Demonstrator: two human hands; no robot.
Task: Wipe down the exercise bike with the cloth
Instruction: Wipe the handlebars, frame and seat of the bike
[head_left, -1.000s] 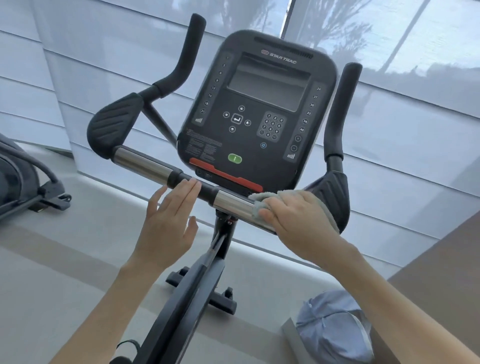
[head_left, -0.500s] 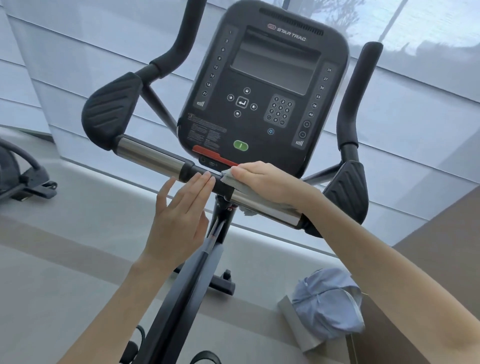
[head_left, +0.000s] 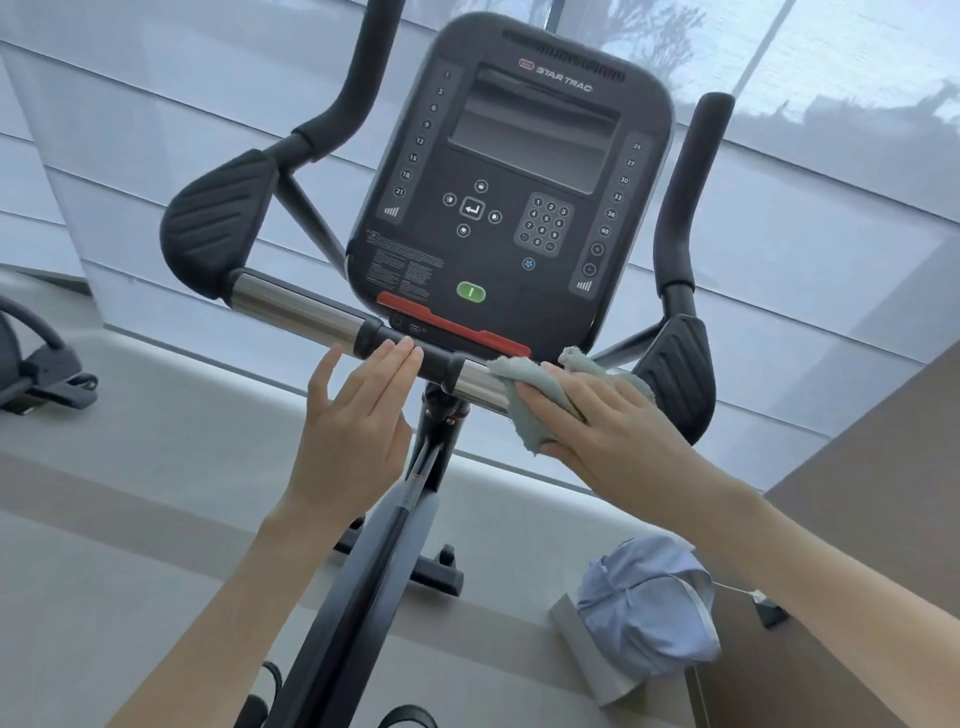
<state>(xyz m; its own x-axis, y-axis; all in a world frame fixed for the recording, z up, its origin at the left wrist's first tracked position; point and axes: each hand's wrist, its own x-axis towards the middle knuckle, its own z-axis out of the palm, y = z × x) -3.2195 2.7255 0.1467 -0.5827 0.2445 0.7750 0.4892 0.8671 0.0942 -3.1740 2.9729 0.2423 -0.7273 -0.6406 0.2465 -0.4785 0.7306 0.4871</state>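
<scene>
The right hand (head_left: 608, 421), gripping the cloth (head_left: 524, 395), has slid right along the handlebar (head_left: 475, 382), so wiping goes on. The left hand (head_left: 353, 421) rests flat, fingers straight.

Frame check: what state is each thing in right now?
Pale green terry cloth: bunched, pressed onto chrome handlebar tube.
Right hand: grips the cloth.
Left hand: flat, fingertips touching black bar centre.
Black console screen: dark.
Light blue fabric cap: lying apart, untouched.
</scene>
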